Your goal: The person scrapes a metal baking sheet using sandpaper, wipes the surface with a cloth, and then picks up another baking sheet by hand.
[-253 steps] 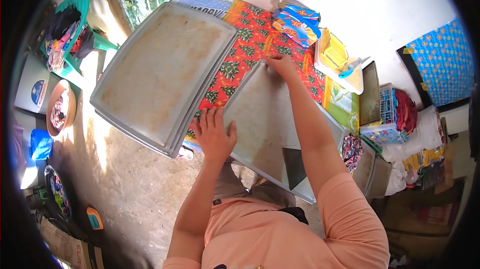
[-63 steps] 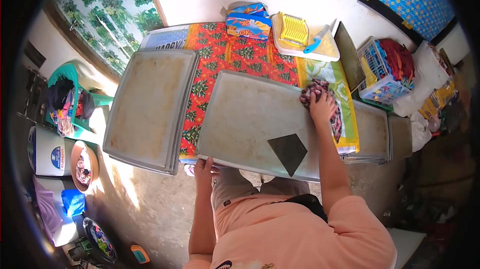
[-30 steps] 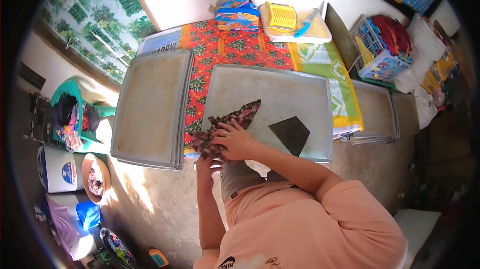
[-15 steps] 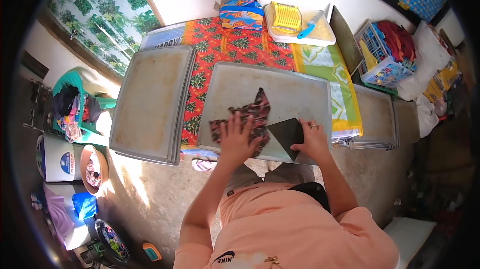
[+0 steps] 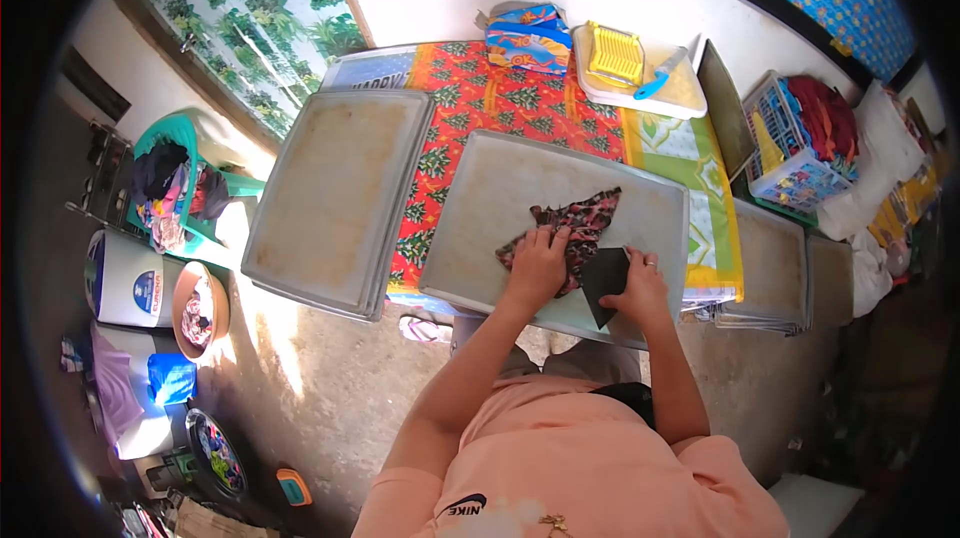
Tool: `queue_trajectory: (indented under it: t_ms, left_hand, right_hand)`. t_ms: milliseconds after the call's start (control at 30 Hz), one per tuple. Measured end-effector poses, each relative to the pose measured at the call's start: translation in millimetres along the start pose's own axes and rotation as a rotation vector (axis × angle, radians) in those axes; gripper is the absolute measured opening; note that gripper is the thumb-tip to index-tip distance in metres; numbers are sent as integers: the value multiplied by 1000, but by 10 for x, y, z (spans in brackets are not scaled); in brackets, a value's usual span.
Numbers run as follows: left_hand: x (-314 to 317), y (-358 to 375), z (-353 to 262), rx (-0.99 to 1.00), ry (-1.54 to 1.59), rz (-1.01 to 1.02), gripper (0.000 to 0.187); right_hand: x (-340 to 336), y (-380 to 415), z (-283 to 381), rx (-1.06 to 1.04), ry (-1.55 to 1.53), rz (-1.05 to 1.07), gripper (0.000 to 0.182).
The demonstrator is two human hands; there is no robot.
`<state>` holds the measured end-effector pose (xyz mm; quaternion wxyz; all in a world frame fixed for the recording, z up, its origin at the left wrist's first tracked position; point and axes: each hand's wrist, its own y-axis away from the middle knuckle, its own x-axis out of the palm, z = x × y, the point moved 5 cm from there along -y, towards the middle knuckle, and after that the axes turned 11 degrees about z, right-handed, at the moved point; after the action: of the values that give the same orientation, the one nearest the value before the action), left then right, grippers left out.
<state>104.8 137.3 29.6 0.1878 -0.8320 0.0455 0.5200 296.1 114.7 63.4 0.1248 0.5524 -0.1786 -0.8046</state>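
A crumpled dark cloth with a pink pattern [image 5: 595,213] lies on a worn metal baking tray [image 5: 480,178] in front of me. My left hand [image 5: 538,260] presses on its near left part, fingers bent together over the fabric. In my right hand [image 5: 643,286] is a flat, stiff dark piece with straight edges and a pointed corner [image 5: 602,283]. The thumb and fingers pinch its right side. It stands tilted over the tray's near right part, overlapping the cloth's edge in this view.
Stacked trays [image 5: 335,188] stand at the left of the table with a red tree-print cover [image 5: 460,98]. At the back are a blue package [image 5: 530,43] and a white container [image 5: 685,98] with a yellow rack [image 5: 614,54] and a blue-handled tool [image 5: 655,83]. More trays [image 5: 765,268] sit at the right.
My left hand has gone from spread flat to bent fingers on the cloth, which has shifted right across the tray. The dark piece is turned more upright. The whole view has shifted.
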Motion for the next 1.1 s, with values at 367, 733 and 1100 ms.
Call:
queue_trajectory:
  t_ms: [367,733,1100]
  left_hand:
    - [-179,-256,96,-171,49,136,33]
    - [-520,121,-62,-136,384,-61,41]
    - [-57,-147,-123,-82,372,-53,43]
  right_hand:
    - [117,-166,-251,-132,-189,-54,111]
    - [-91,-255,-463,-124,-853,-89,26]
    - [-248,75,280,-314,-1268,84,23]
